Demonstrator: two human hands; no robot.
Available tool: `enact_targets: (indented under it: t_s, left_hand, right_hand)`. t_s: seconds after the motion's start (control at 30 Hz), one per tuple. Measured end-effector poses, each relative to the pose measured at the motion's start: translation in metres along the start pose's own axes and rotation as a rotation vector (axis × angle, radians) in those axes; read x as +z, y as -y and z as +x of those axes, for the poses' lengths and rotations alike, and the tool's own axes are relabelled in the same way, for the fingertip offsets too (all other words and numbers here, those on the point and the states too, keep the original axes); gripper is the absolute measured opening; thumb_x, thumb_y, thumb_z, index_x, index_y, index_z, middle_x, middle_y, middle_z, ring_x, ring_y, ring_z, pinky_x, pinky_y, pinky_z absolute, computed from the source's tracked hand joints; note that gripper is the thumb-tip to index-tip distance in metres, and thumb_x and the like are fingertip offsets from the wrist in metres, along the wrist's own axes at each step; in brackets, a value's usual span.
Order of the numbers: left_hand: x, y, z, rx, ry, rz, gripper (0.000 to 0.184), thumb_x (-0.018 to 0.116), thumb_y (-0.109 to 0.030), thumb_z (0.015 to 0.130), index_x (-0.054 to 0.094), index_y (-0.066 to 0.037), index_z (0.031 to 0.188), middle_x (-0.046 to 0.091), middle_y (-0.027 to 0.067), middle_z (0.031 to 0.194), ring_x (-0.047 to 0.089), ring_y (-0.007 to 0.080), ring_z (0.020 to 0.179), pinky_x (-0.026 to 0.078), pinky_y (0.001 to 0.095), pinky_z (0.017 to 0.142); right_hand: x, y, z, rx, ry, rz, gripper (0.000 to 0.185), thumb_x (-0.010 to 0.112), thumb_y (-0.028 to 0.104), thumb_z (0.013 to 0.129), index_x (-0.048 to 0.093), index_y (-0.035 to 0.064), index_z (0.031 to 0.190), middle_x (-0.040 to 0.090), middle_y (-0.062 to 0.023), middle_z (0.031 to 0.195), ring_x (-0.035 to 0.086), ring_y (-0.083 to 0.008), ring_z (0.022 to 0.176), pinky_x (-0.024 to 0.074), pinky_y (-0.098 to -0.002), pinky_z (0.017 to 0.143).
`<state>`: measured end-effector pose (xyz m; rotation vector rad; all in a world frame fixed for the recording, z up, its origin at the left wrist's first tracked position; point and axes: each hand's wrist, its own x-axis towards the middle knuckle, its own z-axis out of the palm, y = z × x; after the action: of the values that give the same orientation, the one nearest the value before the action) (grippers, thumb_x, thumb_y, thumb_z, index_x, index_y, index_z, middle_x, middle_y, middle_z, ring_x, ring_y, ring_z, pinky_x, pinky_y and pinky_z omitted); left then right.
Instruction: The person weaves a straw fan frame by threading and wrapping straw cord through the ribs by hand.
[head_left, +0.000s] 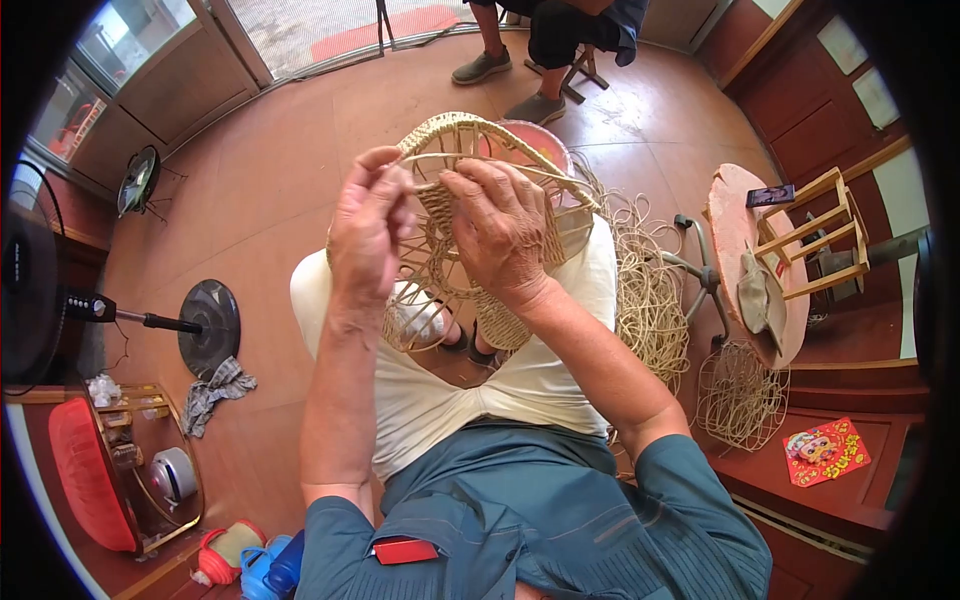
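A partly woven basket point(438, 212) of straw-coloured cord, with open ribs and a thick braided rim, rests between my knees. My left hand point(368, 225) is at the basket's left side, thumb and fingers pinched together on a pale cord strand point(428, 187) that runs toward the other hand. Slight blur softens those fingertips. My right hand point(502, 222) lies over the basket's middle, its fingers curled round the weave and partly hiding it. Another length of cord passes above the right knuckles toward the rim's right end.
Loose cord point(645, 300) lies heaped beside my right knee. Behind the basket stands a pink basin point(540, 140). A round table point(730, 215) with a phone point(770, 195) is at right, a fan base point(210, 325) at left. Another person's shoes point(482, 68) show ahead.
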<state>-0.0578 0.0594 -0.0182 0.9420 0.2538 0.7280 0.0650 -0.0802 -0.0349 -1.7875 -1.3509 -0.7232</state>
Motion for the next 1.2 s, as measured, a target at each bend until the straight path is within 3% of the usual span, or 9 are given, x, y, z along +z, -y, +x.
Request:
enact_targets:
  t_s: [0.33,0.53,0.63,0.67,0.73,0.83,0.93,1.0,1.2]
  left_hand:
    - [-0.021,-0.083,0.059,0.229,-0.136,0.276,0.028,0.066,-0.012,0.115,0.065,-0.003,0.142,0.073,0.0042,0.107,0.064,0.0093,0.085,0.053,0.0238,0.071]
    - [0.040,-0.100,0.096,0.351,0.013,0.562,0.031,0.066,-0.011,0.114,0.068,-0.004,0.144,0.078,0.0086,0.109,0.069,0.0114,0.086,0.057,0.0283,0.076]
    - [0.104,-0.114,0.069,0.334,0.122,0.737,0.027,0.053,-0.006,0.115,0.067,0.006,0.135,0.076,0.0177,0.112,0.067,0.0179,0.089,0.060,0.0306,0.081]
    - [0.107,-0.114,0.068,0.340,0.226,0.796,0.043,0.043,0.003,0.098,0.065,0.007,0.134,0.077,0.0205,0.115,0.068,0.0196,0.088,0.061,0.0316,0.079]
    - [0.124,-0.109,0.072,0.269,0.375,0.915,0.028,0.053,-0.001,0.109,0.075,0.006,0.124,0.076,0.0174,0.112,0.075,0.0240,0.101,0.064,0.0345,0.087]
    - [0.103,-0.078,0.069,0.728,0.406,1.125,0.036,0.071,-0.015,0.108,0.068,-0.008,0.143,0.082,0.0163,0.116,0.078,0.0217,0.092,0.061,0.0369,0.082]
    - [0.076,-0.092,0.038,0.390,0.137,1.108,0.034,0.066,-0.010,0.112,0.069,-0.006,0.145,0.079,0.0080,0.104,0.069,0.0107,0.077,0.057,0.0294,0.070]
    - [0.036,-0.059,0.027,0.352,0.052,1.218,0.042,0.065,-0.006,0.109,0.066,-0.008,0.151,0.081,0.0095,0.102,0.071,0.0137,0.073,0.059,0.0339,0.068]
    - [0.011,0.000,-0.013,0.561,-0.135,1.289,0.064,0.060,0.002,0.107,0.047,-0.014,0.168,0.082,0.0132,0.120,0.080,0.0284,0.092,0.063,0.0435,0.083]
  right_hand:
    - [0.010,0.012,-0.005,-0.008,0.109,-0.037,0.047,0.078,0.016,0.091,0.074,0.0103,0.137,0.064,-0.0057,0.134,0.061,-0.0298,0.126,0.0458,-0.0465,0.104]
    - [0.014,0.019,-0.001,0.028,0.185,-0.016,0.058,0.083,0.020,0.090,0.070,0.0069,0.145,0.062,-0.0100,0.135,0.061,-0.0325,0.123,0.0475,-0.0483,0.103]
    - [0.017,0.020,-0.001,0.018,0.231,-0.036,0.061,0.082,0.026,0.092,0.065,0.0063,0.148,0.058,-0.0122,0.139,0.061,-0.0322,0.120,0.0481,-0.0472,0.100]
    - [0.017,0.020,0.000,0.021,0.237,-0.039,0.061,0.083,0.027,0.092,0.066,0.0060,0.147,0.059,-0.0126,0.138,0.062,-0.0325,0.119,0.0489,-0.0472,0.099]
    - [0.018,0.021,0.003,0.033,0.247,-0.042,0.061,0.084,0.029,0.092,0.066,0.0053,0.145,0.060,-0.0132,0.138,0.063,-0.0332,0.117,0.0505,-0.0474,0.098]
    - [0.019,0.020,0.011,0.060,0.278,-0.025,0.055,0.084,0.029,0.092,0.069,0.0054,0.139,0.065,-0.0124,0.131,0.066,-0.0328,0.113,0.0533,-0.0469,0.095]
    - [0.020,0.020,0.014,0.110,0.256,0.067,0.045,0.083,0.028,0.093,0.072,0.0059,0.131,0.069,-0.0116,0.122,0.067,-0.0326,0.109,0.0550,-0.0464,0.093]
    - [0.021,0.021,0.016,0.129,0.212,0.091,0.032,0.080,0.023,0.093,0.075,0.0065,0.120,0.071,-0.0118,0.114,0.069,-0.0334,0.102,0.0560,-0.0462,0.090]
    - [0.024,0.020,0.018,0.130,0.183,0.115,0.024,0.077,0.018,0.092,0.074,0.0073,0.113,0.071,-0.0116,0.107,0.071,-0.0338,0.098,0.0572,-0.0474,0.088]
